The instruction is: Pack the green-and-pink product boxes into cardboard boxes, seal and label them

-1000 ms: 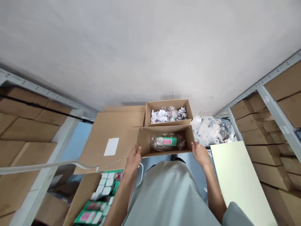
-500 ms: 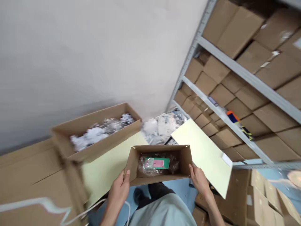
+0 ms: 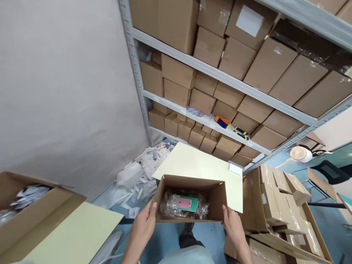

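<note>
I hold a small open cardboard box [image 3: 218, 201] in front of my body, one hand at each end. My left hand [image 3: 145, 222] grips its left side with the thumb on the front wall. My right hand [image 3: 230, 222] grips its right side. Inside the box lies a crinkled clear plastic bag holding a green and pink packet [image 3: 185, 202]. The box hangs above the blue floor, with nothing under it but my own legs.
A metal shelf rack [image 3: 220, 79] packed with brown cartons fills the right. An orange tool [image 3: 222, 121] lies on one shelf. A pale yellow board [image 3: 198, 165] and a heap of white packaging [image 3: 140, 172] lie behind the box. Open cartons stand at left [image 3: 41, 216] and right [image 3: 286, 205].
My view has swung to the right, from the white wall to the shelf rack. Both hands have kept their grip on the small box, which has travelled with me.
</note>
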Tool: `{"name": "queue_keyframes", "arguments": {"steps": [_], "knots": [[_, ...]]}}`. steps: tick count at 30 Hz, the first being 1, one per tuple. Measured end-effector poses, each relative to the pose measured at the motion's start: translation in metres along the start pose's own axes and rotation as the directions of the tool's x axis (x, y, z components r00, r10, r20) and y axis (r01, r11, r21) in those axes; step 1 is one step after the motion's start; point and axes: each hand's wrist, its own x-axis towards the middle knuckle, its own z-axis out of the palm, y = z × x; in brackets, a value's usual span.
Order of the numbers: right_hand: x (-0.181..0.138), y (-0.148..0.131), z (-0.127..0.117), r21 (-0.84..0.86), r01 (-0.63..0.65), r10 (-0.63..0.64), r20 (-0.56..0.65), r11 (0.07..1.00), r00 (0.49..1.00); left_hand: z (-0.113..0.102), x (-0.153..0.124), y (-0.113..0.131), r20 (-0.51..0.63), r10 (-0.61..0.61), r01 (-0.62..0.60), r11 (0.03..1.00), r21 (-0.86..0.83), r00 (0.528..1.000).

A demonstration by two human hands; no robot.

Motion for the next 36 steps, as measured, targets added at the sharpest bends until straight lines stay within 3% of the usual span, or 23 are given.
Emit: {"name": "queue_keyframes", "arguments": {"steps": [5, 9, 15, 20, 25, 30, 36], "knots": [[0.050, 0.035, -0.030, 0.069, -0.088, 0.087, 0.024, 0.994, 0.996, 0.072, 0.033, 0.059, 0.092, 0.088, -0.094, 0.993, 0.068, 0.992], [0.092, 0.054, -0.059, 0.048, -0.087, 0.087, 0.011, 0.995, 0.996, 0.127, 0.050, 0.086, 0.105, 0.112, -0.121, 0.989, 0.080, 0.988], [0.140, 0.075, -0.091, -0.003, -0.071, 0.071, 0.070, 0.997, 0.995, 0.175, 0.061, 0.110, 0.106, 0.132, -0.141, 0.987, 0.083, 0.986], [0.158, 0.078, -0.094, -0.004, -0.100, 0.100, 0.090, 0.995, 0.991, 0.190, 0.075, 0.124, 0.172, 0.113, -0.138, 0.980, 0.142, 0.979], [0.168, 0.062, -0.093, -0.052, -0.114, 0.118, 0.068, 0.992, 0.991, 0.194, 0.099, 0.129, 0.216, 0.098, -0.141, 0.971, 0.192, 0.971], [0.180, 0.036, -0.084, -0.122, -0.141, 0.149, 0.062, 0.983, 0.987, 0.184, 0.128, 0.133, 0.242, 0.133, -0.186, 0.960, 0.211, 0.961], [0.194, -0.010, -0.064, -0.077, -0.209, 0.212, 0.027, 0.975, 0.977, 0.166, 0.168, 0.148, 0.266, 0.175, -0.246, 0.932, 0.265, 0.948]]}}
